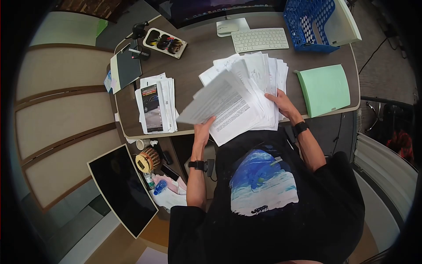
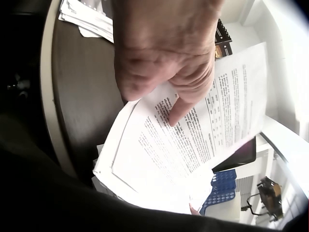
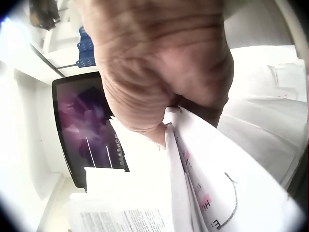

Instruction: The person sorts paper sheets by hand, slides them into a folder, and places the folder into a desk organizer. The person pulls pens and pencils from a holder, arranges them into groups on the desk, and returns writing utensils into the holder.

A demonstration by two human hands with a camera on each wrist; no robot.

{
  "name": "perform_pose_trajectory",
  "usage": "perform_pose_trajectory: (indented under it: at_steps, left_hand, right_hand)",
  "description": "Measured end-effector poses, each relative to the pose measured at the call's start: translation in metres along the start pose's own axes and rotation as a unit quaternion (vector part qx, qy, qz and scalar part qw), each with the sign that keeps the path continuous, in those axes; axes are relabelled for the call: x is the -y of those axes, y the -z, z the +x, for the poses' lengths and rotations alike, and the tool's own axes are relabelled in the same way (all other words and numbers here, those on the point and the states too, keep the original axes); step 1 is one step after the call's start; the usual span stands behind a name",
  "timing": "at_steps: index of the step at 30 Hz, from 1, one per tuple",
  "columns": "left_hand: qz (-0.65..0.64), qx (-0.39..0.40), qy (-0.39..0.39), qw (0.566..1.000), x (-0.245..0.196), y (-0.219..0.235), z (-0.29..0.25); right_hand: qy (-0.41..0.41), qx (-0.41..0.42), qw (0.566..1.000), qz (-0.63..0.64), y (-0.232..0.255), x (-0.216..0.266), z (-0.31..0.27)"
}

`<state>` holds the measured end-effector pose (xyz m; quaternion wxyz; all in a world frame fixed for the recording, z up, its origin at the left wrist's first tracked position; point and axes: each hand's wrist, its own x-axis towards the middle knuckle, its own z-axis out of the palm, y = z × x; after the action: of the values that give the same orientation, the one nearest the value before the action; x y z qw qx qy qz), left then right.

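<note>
A fanned sheaf of printed sheets [image 1: 235, 110] is held between both hands at the desk's front edge. My left hand [image 1: 203, 131] grips its lower left side; in the left wrist view the thumb [image 2: 180, 112] lies across the printed text and the fingers are hidden behind the pages. On the other side my right hand [image 1: 283, 104] pinches several sheets by their edge. The right wrist view shows these sheets [image 3: 217, 169] standing between thumb and fingers, with handwriting and pink marks on one. More loose papers [image 1: 259, 66] spread out behind and under the sheaf.
At the left lies a paper stack [image 1: 168, 103] topped by a dark printed page. A green folder [image 1: 327, 90] sits at the right. Farther back are a keyboard [image 1: 259, 40], a mouse [image 1: 227, 28], a pen tray [image 1: 165, 43] and a blue basket [image 1: 303, 31]. A monitor [image 1: 211, 11] stands behind.
</note>
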<state>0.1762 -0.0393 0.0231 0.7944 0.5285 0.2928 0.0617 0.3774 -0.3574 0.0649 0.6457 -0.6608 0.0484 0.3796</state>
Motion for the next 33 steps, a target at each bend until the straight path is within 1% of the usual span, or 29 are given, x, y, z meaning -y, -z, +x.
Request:
perform_pose_trajectory:
  at_steps: [1, 2, 3, 4, 5, 6, 8, 9, 10, 11, 12, 13, 14, 15, 16, 17, 20, 24, 26, 27, 29, 30, 31, 32, 33]
  left_hand:
    - [0.017, -0.008, 0.041, 0.999, -0.001, 0.005, -0.002]
    - [0.017, -0.009, 0.04, 0.999, -0.001, 0.014, 0.001]
    - [0.002, 0.074, -0.015, 0.997, -0.001, 0.026, 0.003]
    - [-0.013, 0.156, -0.07, 0.985, 0.001, 0.033, 0.005]
    - [0.08, 0.152, -0.117, 0.978, -0.017, 0.025, -0.002]
    - [0.08, 0.15, -0.119, 0.978, -0.025, 0.019, -0.005]
    - [0.04, 0.114, -0.117, 0.986, -0.033, 0.008, -0.009]
    - [0.034, 0.123, -0.128, 0.984, -0.035, 0.006, -0.006]
    - [0.034, 0.121, -0.129, 0.984, -0.037, 0.005, -0.007]
    - [0.059, 0.107, -0.118, 0.986, -0.041, 0.003, -0.009]
    - [0.083, 0.094, -0.105, 0.987, -0.044, 0.001, -0.011]
    - [0.069, 0.029, -0.107, 0.991, -0.042, -0.009, -0.015]
    - [0.069, 0.03, -0.108, 0.991, -0.044, -0.011, -0.017]
    - [0.069, 0.01, -0.113, 0.991, -0.046, -0.012, -0.02]
    - [0.069, -0.01, -0.117, 0.991, -0.048, -0.014, -0.021]
    - [0.054, -0.029, -0.149, 0.987, -0.053, -0.022, -0.024]
    - [0.077, -0.046, -0.158, 0.983, -0.062, -0.025, -0.028]
    - [0.049, -0.027, -0.164, 0.985, -0.075, -0.02, -0.035]
    - [0.016, 0.024, -0.133, 0.991, -0.08, -0.014, -0.036]
    - [0.015, 0.023, -0.133, 0.991, -0.084, -0.015, -0.036]
    - [0.039, 0.06, -0.13, 0.989, -0.094, -0.015, -0.034]
    - [0.038, 0.058, -0.13, 0.989, -0.09, -0.013, -0.03]
    - [0.048, 0.069, -0.113, 0.99, -0.084, -0.011, -0.026]
    - [0.058, 0.082, -0.096, 0.99, -0.087, -0.013, -0.022]
    - [0.052, 0.07, -0.129, 0.988, -0.095, -0.026, -0.023]
  right_hand:
    - [0.014, 0.009, 1.0, 0.009, 0.001, 0.001, 0.0]
    - [0.028, 0.018, 0.999, 0.018, 0.001, 0.001, 0.0]
    - [0.028, 0.019, 0.999, 0.018, 0.0, 0.005, -0.001]
    - [0.032, 0.023, 0.999, 0.023, -0.001, 0.008, -0.002]
    - [0.036, 0.027, 0.999, 0.028, -0.002, 0.014, -0.003]
    - [0.036, 0.029, 0.999, 0.027, -0.004, 0.019, -0.006]
    - [0.048, 0.044, 0.998, 0.011, -0.008, 0.025, -0.009]
    - [0.049, 0.046, 0.998, 0.011, -0.007, 0.024, -0.009]
    - [0.068, 0.057, 0.996, -0.02, -0.006, 0.023, -0.009]
    - [0.088, 0.067, 0.993, -0.052, -0.008, 0.026, -0.011]
    - [0.089, 0.068, 0.992, -0.052, -0.01, 0.029, -0.012]
    - [0.072, 0.065, 0.993, -0.071, -0.012, 0.032, -0.014]
    - [0.055, 0.062, 0.993, -0.089, -0.015, 0.036, -0.016]
    - [0.056, 0.061, 0.993, -0.089, -0.017, 0.037, -0.018]
    - [0.06, 0.052, 0.993, -0.089, -0.019, 0.04, -0.019]
    - [0.064, 0.043, 0.993, -0.088, -0.02, 0.039, -0.02]
    - [0.079, 0.027, 0.994, -0.073, -0.022, 0.039, -0.021]
    - [0.077, 0.017, 0.995, -0.063, -0.018, 0.039, -0.023]
    - [0.097, 0.023, 0.993, -0.056, -0.015, 0.038, -0.023]
    - [0.097, 0.024, 0.993, -0.058, -0.015, 0.04, -0.024]
    - [0.063, 0.018, 0.994, -0.088, -0.015, 0.045, -0.026]
    - [0.063, 0.019, 0.994, -0.09, -0.017, 0.047, -0.027]
    - [0.076, 0.027, 0.993, -0.084, -0.019, 0.047, -0.029]
    - [0.09, 0.034, 0.992, -0.077, -0.023, 0.05, -0.031]
    - [0.089, 0.033, 0.993, -0.077, -0.025, 0.054, -0.033]
